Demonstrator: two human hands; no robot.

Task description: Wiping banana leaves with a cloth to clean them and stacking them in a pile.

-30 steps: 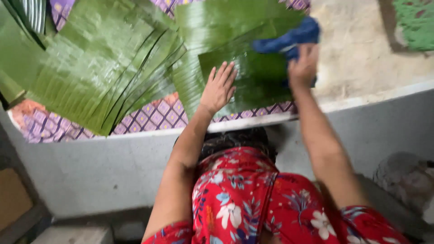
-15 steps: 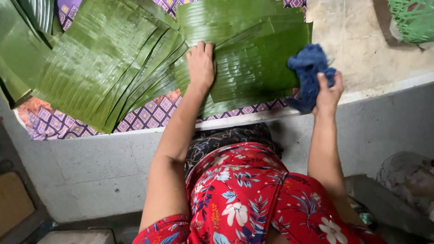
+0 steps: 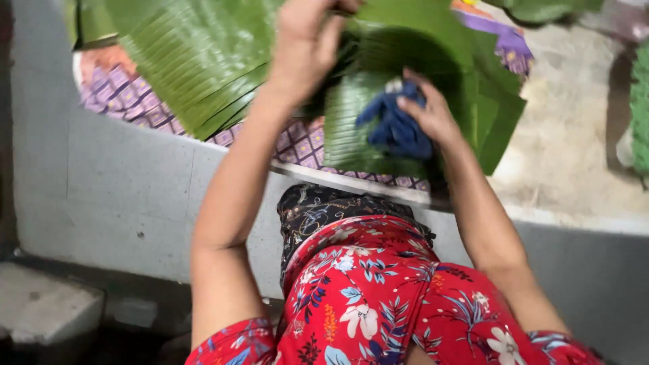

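Right hand [image 3: 429,111] moved cloth [image 3: 395,125] onto leaf [image 3: 358,128]

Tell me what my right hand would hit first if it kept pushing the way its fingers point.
Probably the blue cloth under the right hand, then the banana leaf beneath it; depth is unclear.

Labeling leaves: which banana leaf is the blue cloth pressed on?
The folded leaf nearest the ledge edge, under the blue cloth and right hand; the big stack lies left, untouched by cloth.

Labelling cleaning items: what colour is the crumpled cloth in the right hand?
Dark blue crumpled cloth, pressed by the right hand onto a green banana leaf; head view.
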